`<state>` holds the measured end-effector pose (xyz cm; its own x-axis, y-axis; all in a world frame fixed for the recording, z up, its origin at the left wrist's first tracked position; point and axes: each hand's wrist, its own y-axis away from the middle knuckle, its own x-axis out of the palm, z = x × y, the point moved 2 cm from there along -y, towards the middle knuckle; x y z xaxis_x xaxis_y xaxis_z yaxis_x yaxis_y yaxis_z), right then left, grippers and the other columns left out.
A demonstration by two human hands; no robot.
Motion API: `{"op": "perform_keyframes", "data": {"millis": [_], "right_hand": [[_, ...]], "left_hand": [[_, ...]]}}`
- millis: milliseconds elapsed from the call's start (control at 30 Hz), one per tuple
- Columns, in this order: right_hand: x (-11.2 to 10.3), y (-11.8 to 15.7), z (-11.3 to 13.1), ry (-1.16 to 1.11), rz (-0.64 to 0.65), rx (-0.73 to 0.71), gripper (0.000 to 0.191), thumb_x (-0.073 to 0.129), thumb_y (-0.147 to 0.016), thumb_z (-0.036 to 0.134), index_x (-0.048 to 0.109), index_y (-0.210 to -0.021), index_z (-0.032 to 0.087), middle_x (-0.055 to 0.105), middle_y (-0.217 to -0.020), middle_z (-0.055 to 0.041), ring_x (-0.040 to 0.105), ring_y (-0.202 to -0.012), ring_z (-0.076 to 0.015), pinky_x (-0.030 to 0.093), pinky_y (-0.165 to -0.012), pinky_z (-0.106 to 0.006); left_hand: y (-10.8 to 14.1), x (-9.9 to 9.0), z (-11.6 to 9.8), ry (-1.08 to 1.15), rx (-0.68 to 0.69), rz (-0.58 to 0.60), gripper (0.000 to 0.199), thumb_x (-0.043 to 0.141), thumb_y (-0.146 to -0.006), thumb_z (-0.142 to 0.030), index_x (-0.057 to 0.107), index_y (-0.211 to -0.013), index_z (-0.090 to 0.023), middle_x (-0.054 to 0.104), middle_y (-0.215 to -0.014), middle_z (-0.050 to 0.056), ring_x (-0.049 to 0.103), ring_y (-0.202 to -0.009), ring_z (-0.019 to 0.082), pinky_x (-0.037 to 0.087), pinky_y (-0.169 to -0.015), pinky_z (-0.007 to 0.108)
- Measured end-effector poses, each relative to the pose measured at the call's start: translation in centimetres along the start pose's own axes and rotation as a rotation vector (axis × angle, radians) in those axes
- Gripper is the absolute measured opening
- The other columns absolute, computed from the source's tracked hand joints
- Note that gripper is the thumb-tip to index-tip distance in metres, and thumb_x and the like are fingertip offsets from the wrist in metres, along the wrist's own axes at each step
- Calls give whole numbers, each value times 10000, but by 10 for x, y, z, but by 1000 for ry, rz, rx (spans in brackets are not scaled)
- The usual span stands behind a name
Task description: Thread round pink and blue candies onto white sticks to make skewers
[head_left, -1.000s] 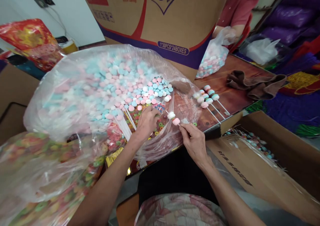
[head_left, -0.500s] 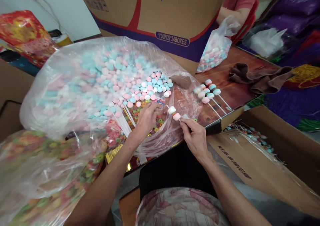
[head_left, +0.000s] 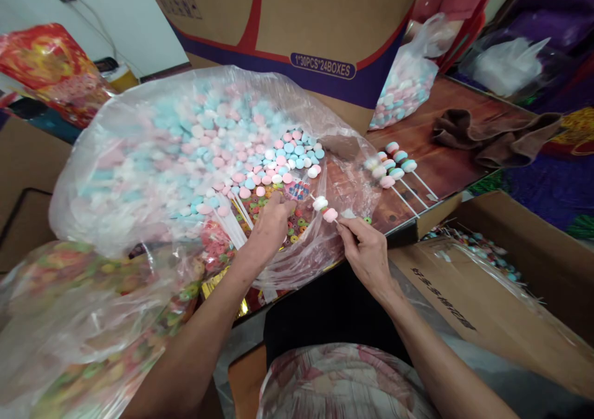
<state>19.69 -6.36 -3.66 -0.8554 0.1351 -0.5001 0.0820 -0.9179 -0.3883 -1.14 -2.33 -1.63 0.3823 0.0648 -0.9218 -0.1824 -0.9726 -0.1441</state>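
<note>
While the right hand (head_left: 368, 250) pinches a stick (head_left: 336, 221) bearing 2 marshmallows (head_left: 330, 215) over the plastic bag (head_left: 320, 259), the left hand (head_left: 270, 227) is at the ring candies (head_left: 294, 226), grip unclear; threading seems underway, next needing a steady stick.

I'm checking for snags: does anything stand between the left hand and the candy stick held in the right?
Nothing visible does: just an open gap separates the left hand from the candy stick in the right hand.

candy bag (head_left: 139, 159): on table (head_left: 457, 94) | carton (head_left: 288, 17): behind bag | skewers (head_left: 396, 173): right | cloth (head_left: 508, 150): farther right
</note>
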Motion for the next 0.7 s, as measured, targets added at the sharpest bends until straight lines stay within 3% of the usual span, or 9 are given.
{"op": "perform_keyframes", "data": {"millis": [167, 267, 367, 433, 567, 700], "right_hand": [[-1, 0, 1, -13, -13, 4, 223, 493, -978, 231, 707, -943, 178, 659, -811, -49, 616, -737, -185, 458, -709, -303], [-2, -2, 1, -53, -30, 19, 211, 514, -968, 252, 714, -946, 188, 680, -824, -46, 635, -743, -186, 469, -713, -293], [-3, -3, 4, -96, -23, 53, 204, 534, -954, 257, 725, -957, 187, 695, -803, -33, 646, -718, -179, 474, -700, -276], [-4, -3, 9, -130, 6, 73, 209, 540, -956, 258, 734, -977, 184, 683, -754, -15, 633, -668, -164, 471, -678, -263], [-2, 0, 23, -178, 71, 38, 206, 554, -961, 246, 747, -991, 182, 694, -790, -8, 635, -683, -147, 472, -696, -243], [5, 3, 32, -209, 100, 5, 192, 563, -961, 236, 749, -959, 187, 697, -778, 0, 631, -662, -136, 474, -682, -233]], "left_hand": [[15, 0, -10, -139, 39, -16, 298, 370, -889, -62, 638, -825, -177, 500, -891, 76, 479, -738, 196, 400, -638, 303], [21, 0, -11, -18, 43, -92, 252, 401, -889, -79, 628, -864, -185, 523, -927, 80, 520, -822, 207, 447, -716, 318], [21, -4, -6, 297, -52, -184, 129, 521, -859, -141, 633, -895, -194, 564, -952, 65, 557, -825, 187, 470, -756, 321], [20, -8, -1, 630, -171, -229, 63, 613, -828, -206, 628, -888, -194, 606, -912, 49, 586, -804, 171, 480, -743, 303], [21, -14, 2, 1279, -382, -236, 267, 809, -698, -316, 640, -852, -178, 656, -808, 17, 622, -758, 137, 491, -716, 252], [28, -19, -3, 1464, -419, -270, 352, 885, -617, -269, 690, -901, -196, 690, -827, 0, 628, -772, 110, 497, -725, 217]]}}
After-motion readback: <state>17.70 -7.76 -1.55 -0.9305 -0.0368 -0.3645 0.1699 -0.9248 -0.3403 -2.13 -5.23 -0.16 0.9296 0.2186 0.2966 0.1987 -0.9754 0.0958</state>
